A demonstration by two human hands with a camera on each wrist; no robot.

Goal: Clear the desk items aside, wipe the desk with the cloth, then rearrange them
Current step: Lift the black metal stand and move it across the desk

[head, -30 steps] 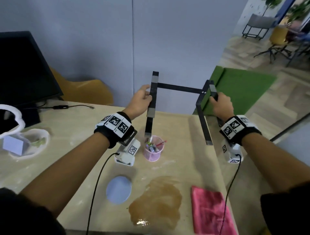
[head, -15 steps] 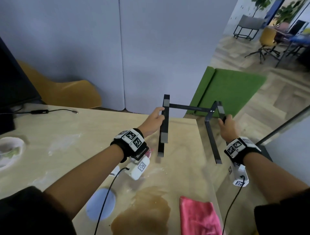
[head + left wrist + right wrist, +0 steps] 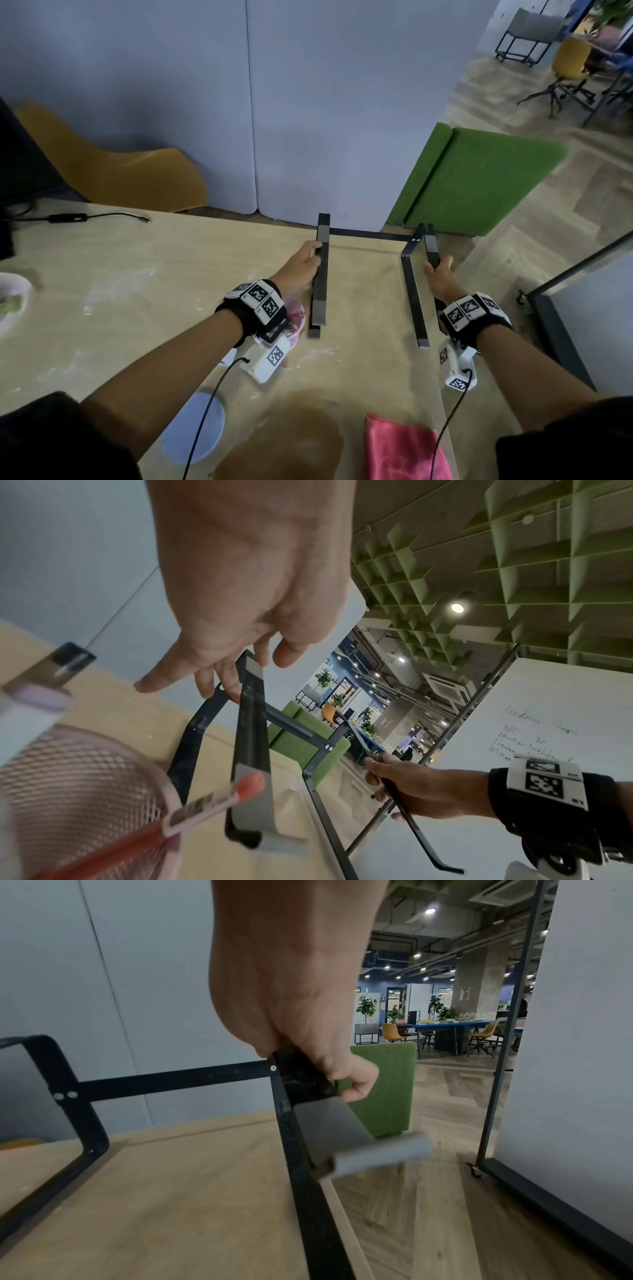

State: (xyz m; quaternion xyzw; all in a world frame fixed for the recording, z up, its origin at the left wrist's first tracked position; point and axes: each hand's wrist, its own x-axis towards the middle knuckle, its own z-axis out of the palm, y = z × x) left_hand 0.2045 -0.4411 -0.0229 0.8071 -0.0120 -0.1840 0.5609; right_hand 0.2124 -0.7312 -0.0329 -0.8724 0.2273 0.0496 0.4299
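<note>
A black laptop stand sits low over the far right corner of the wooden desk. I cannot tell whether its base bars touch the wood. My left hand grips its left arm; my right hand grips its right arm at the desk's right edge. In the wrist views the left hand curls round the stand and the right hand wraps the stand. A pink cloth lies at the near right beside a brown spill.
A pink mesh pen cup stands half hidden under my left wrist. A pale blue round coaster lies near the front. A white bowl and a cable are at the left. A green panel stands beyond the desk corner.
Both hands have carried the stand down and away toward the desk's far right corner, from raised in the air to low over the wood. The head view has swung right.
</note>
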